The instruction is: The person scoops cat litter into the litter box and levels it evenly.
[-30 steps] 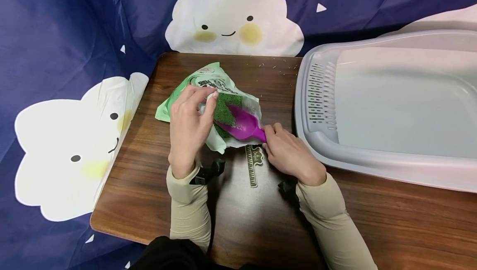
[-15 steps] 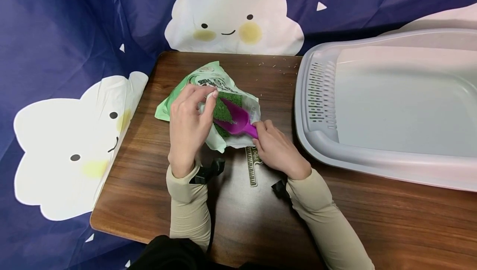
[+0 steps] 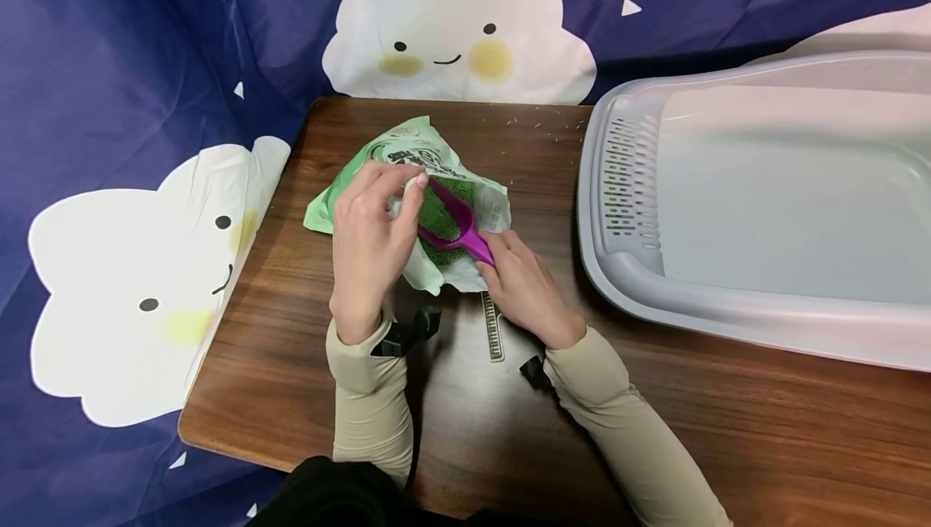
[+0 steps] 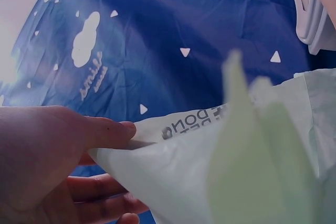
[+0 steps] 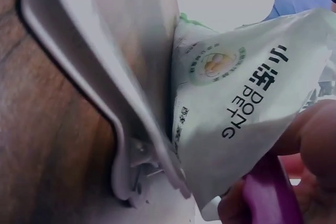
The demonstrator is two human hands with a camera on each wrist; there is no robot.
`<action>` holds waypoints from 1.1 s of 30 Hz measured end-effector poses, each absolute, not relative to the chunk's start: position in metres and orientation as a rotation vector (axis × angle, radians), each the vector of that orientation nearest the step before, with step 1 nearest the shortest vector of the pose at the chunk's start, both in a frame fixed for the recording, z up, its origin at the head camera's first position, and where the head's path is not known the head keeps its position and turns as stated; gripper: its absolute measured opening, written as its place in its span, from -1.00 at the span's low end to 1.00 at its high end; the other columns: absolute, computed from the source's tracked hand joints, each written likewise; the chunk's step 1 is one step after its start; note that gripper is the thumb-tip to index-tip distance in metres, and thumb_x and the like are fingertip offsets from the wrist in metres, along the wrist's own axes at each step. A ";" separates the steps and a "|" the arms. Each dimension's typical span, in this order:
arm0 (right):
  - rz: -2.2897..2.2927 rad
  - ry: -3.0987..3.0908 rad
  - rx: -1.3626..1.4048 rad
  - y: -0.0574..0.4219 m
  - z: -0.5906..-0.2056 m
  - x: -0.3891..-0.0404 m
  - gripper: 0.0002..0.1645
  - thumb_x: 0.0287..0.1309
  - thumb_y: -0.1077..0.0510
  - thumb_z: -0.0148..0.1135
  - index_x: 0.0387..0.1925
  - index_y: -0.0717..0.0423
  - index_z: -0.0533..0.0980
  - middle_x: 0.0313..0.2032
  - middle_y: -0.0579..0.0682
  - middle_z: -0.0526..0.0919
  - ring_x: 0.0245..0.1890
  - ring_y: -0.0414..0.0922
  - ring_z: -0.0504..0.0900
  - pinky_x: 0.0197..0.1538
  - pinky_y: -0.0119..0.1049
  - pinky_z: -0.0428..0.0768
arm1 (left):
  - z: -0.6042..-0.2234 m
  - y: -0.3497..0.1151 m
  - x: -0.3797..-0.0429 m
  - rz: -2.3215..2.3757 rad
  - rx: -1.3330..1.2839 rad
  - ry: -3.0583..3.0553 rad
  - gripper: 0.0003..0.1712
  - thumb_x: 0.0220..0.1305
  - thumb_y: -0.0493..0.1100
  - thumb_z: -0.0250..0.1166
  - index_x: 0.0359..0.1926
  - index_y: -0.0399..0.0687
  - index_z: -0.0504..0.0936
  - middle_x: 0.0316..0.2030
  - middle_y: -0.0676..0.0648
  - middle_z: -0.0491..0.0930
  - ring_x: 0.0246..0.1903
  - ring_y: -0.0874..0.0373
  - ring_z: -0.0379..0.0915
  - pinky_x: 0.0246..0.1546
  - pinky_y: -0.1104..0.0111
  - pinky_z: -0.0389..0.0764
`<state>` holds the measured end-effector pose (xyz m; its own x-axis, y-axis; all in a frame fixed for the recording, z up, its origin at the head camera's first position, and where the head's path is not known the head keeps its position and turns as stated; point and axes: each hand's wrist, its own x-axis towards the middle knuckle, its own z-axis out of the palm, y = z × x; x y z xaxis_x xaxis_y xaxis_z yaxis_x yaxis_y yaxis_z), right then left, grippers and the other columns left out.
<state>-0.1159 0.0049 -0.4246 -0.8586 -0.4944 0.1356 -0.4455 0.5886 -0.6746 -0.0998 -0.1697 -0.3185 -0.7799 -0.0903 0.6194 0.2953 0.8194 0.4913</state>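
A green and white bag (image 3: 414, 139) lies on the table with its mouth open toward me, showing green pellets (image 3: 458, 190) inside. My left hand (image 3: 372, 240) pinches the edge of the bag's mouth between thumb and fingers; the left wrist view shows the bag's white film (image 4: 157, 166) held there. My right hand (image 3: 527, 284) grips the handle of a purple scoop (image 3: 473, 244). The scoop's bowl is inside the bag among the pellets and carries some of them. In the right wrist view the purple handle (image 5: 270, 192) shows beside the bag's printed side (image 5: 236, 87).
A large grey litter box (image 3: 625, 268) with a slotted end stands to the right. A ruler-like printed strip (image 3: 493, 333) lies on the brown table (image 3: 254, 365) below the bag. Small pale bits are scattered behind the bag. A blue cloud-patterned cloth (image 3: 182, 26) hangs behind.
My right hand has moved left with the scoop, whose bowl has gone deeper into the bag and turned more upright. My left hand has kept its hold on the bag's edge.
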 end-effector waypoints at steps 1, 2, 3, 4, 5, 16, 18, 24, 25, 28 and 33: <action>-1.146 2.735 -0.808 0.004 -0.425 -0.116 -0.51 0.32 0.15 0.14 0.25 0.16 0.40 -0.14 0.12 0.53 -0.32 -0.02 0.51 -0.24 -0.07 0.58 | -0.318 -0.170 -0.100 -0.774 -0.148 -2.348 -0.77 0.33 -0.16 0.22 -0.26 -0.19 0.75 -0.35 -0.13 0.66 -0.47 0.09 0.44 -0.43 0.34 0.36; -1.154 2.730 -0.805 0.004 -0.426 -0.117 -0.51 0.32 0.15 0.14 0.25 0.16 0.40 -0.14 0.12 0.53 -0.32 -0.02 0.51 -0.24 -0.08 0.58 | -0.318 -0.170 -0.100 -0.775 -0.147 -2.348 -0.77 0.33 -0.16 0.22 -0.26 -0.19 0.75 -0.35 -0.13 0.66 -0.47 0.09 0.44 -0.43 0.34 0.36; -1.165 2.725 -0.803 0.004 -0.427 -0.117 -0.51 0.31 0.16 0.15 0.25 0.16 0.40 -0.13 0.13 0.53 -0.32 -0.02 0.51 -0.24 -0.08 0.58 | -0.318 -0.170 -0.100 -0.777 -0.146 -2.348 -0.77 0.34 -0.16 0.21 -0.26 -0.19 0.75 -0.35 -0.13 0.66 -0.47 0.08 0.44 -0.43 0.34 0.36; -1.174 2.719 -0.800 0.003 -0.427 -0.118 -0.50 0.31 0.16 0.15 0.25 0.17 0.40 -0.13 0.13 0.53 -0.31 -0.02 0.51 -0.23 -0.09 0.58 | -0.318 -0.170 -0.100 -0.779 -0.144 -2.348 -0.77 0.34 -0.16 0.21 -0.26 -0.19 0.75 -0.35 -0.13 0.66 -0.47 0.07 0.44 -0.44 0.34 0.36; -1.183 2.712 -0.796 0.003 -0.428 -0.118 -0.50 0.31 0.17 0.15 0.25 0.17 0.41 -0.13 0.13 0.53 -0.31 -0.02 0.51 -0.22 -0.09 0.58 | -0.318 -0.170 -0.100 -0.782 -0.142 -2.348 -0.77 0.33 -0.17 0.21 -0.26 -0.19 0.75 -0.35 -0.13 0.66 -0.47 0.06 0.45 -0.44 0.34 0.36; -1.176 2.703 -0.747 0.006 -0.421 -0.120 -0.50 0.26 0.16 0.20 0.21 0.18 0.44 -0.04 0.16 0.57 -0.19 0.03 0.56 -0.13 -0.05 0.58 | -0.319 -0.170 -0.101 -0.782 -0.142 -2.352 -0.78 0.33 -0.17 0.22 -0.26 -0.18 0.75 -0.34 -0.13 0.66 -0.47 0.07 0.45 -0.43 0.35 0.35; -1.177 2.702 -0.750 0.005 -0.422 -0.120 -0.51 0.26 0.16 0.20 0.22 0.17 0.44 -0.06 0.14 0.57 -0.21 0.02 0.55 -0.14 -0.05 0.58 | -0.319 -0.170 -0.100 -0.778 -0.142 -2.352 -0.78 0.33 -0.17 0.22 -0.26 -0.19 0.75 -0.34 -0.13 0.66 -0.47 0.10 0.44 -0.43 0.35 0.35; -1.205 2.696 -0.786 0.003 -0.424 -0.119 -0.51 0.28 0.16 0.19 0.22 0.16 0.43 -0.09 0.13 0.57 -0.23 0.00 0.56 -0.15 -0.07 0.60 | -0.318 -0.170 -0.100 -0.774 -0.149 -2.347 -0.78 0.34 -0.17 0.21 -0.25 -0.19 0.75 -0.33 -0.13 0.68 -0.47 0.10 0.45 -0.43 0.35 0.36; -1.212 2.695 -0.794 0.002 -0.425 -0.119 -0.51 0.28 0.16 0.20 0.22 0.16 0.44 -0.09 0.13 0.57 -0.23 0.00 0.56 -0.15 -0.08 0.60 | -0.319 -0.170 -0.100 -0.773 -0.151 -2.347 -0.78 0.34 -0.17 0.21 -0.25 -0.18 0.75 -0.33 -0.13 0.68 -0.47 0.10 0.45 -0.43 0.35 0.37; -1.232 2.695 -0.815 0.002 -0.427 -0.119 -0.51 0.28 0.16 0.20 0.22 0.16 0.44 -0.10 0.12 0.58 -0.24 -0.01 0.56 -0.16 -0.10 0.61 | -0.319 -0.170 -0.100 -0.771 -0.154 -2.346 -0.78 0.34 -0.17 0.21 -0.25 -0.19 0.75 -0.32 -0.13 0.68 -0.47 0.10 0.45 -0.43 0.35 0.37; -1.272 2.702 -0.831 0.000 -0.428 -0.119 -0.51 0.26 0.18 0.22 0.21 0.16 0.45 -0.14 0.10 0.59 -0.28 -0.03 0.54 -0.20 -0.11 0.59 | -0.319 -0.171 -0.100 -0.769 -0.169 -2.343 -0.77 0.35 -0.17 0.20 -0.24 -0.19 0.75 -0.29 -0.13 0.70 -0.45 0.10 0.49 -0.44 0.36 0.38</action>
